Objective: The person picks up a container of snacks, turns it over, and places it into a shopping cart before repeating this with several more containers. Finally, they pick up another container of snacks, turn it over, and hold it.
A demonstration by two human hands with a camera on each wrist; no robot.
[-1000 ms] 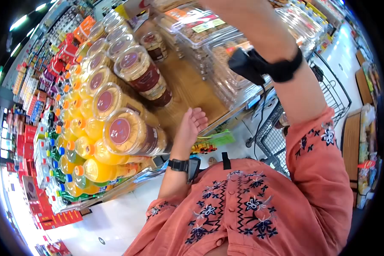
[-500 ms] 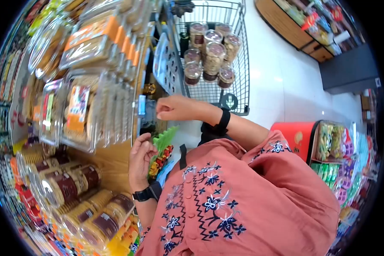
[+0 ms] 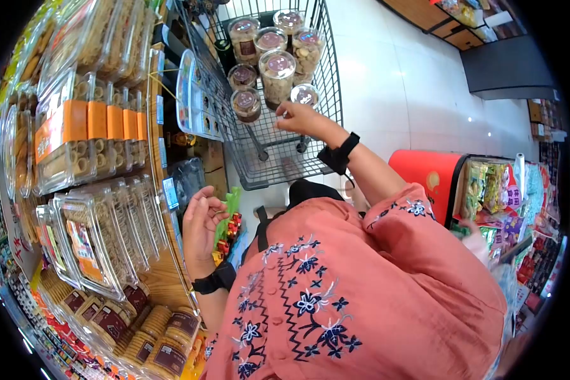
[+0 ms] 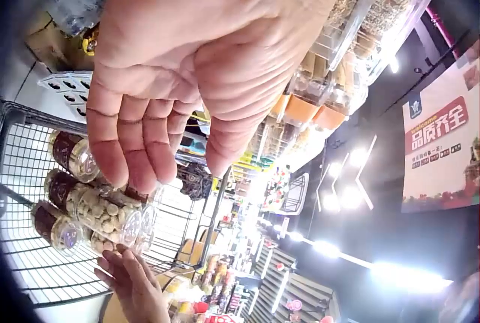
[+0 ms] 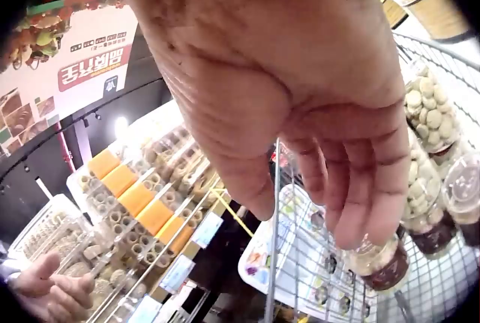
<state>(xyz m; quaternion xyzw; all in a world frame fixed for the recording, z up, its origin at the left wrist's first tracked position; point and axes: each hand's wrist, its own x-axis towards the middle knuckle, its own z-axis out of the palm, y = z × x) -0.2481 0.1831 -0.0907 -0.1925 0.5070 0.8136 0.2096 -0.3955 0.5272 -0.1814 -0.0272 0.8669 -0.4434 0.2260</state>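
Note:
In the head view my right hand reaches into a wire shopping cart, just below a clear jar with a white lid. Its fingers hang relaxed and hold nothing, with their tips close above a brown-labelled jar. Several cookie jars stand together in the cart. My left hand hovers by the shelf edge with its fingers loosely curled and nothing in it. The left wrist view also shows the jars and my right hand.
Wooden shelves on the left carry clear boxes of biscuits, with round cookie jars lower down. A red display and a rack of snack packets stand to the right. White floor lies beyond the cart.
My right hand has moved from beside the shelf out over the cart and down among the jars. The left hand has stayed by the shelf edge. The view has turned toward the cart.

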